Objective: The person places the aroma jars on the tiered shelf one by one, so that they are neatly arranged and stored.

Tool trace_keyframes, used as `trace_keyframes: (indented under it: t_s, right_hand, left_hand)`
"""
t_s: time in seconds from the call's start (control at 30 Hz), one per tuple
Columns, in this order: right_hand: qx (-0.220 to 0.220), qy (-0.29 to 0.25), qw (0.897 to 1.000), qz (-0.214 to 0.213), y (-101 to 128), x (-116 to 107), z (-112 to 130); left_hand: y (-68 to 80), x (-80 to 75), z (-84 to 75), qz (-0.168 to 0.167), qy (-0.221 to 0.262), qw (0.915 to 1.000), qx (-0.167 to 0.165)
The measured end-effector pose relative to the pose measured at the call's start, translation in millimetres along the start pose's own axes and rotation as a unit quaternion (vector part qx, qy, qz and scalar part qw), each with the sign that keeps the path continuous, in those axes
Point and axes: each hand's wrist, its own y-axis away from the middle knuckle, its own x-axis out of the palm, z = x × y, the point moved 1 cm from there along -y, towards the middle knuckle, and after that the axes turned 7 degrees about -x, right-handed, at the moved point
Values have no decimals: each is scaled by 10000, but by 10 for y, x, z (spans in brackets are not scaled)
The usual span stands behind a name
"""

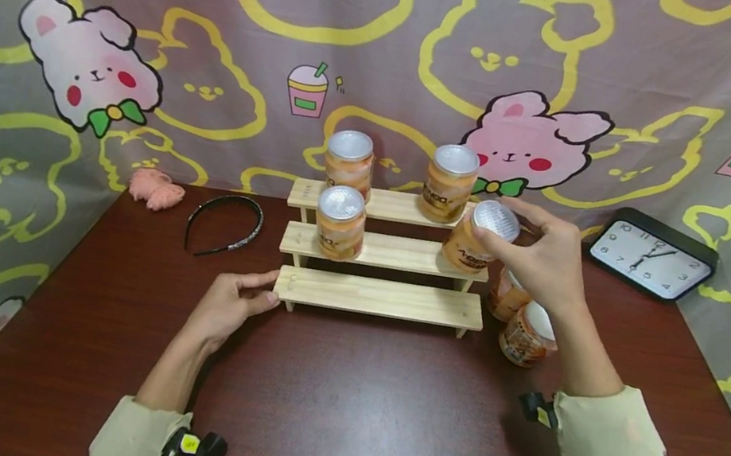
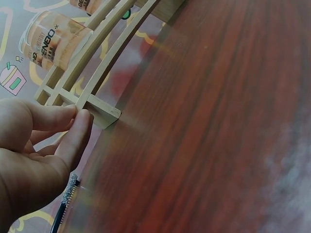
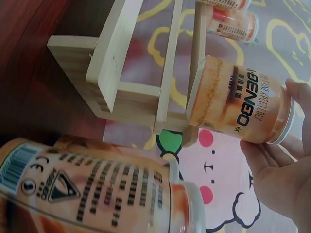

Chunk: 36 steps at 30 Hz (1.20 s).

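One can point(image 1: 480, 239) sits gripped in the right hand point(image 1: 544, 262) fingers point(image 1: 504, 243), tilted at the middle shelf point(image 1: 397, 253).

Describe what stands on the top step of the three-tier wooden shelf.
Two orange cans with silver lids stand upright on the top step. Whether anything sits behind them is hidden.

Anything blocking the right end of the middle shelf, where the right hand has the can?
Nothing visible. The right hand holds the can tilted at the right end of the middle shelf. The only other can on that shelf stands at its left end, well apart.
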Motion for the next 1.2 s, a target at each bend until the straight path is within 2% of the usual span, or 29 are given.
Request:
trace_keyframes:
  t_s: [0.43,0.83,1.2]
  right_hand:
    - [-147,-161,9998,6,-25,150,26]
    - [59,156,9997,203,-47,272,62]
    - [-24,350,9993,143,-68,368,66]
  left_hand:
    - [12,5,-34,-58,1,10000,-15]
    - [14,10,-27,-47,23,10000,-77]
    - [17,8,-21,-46,-11,9999,-133]
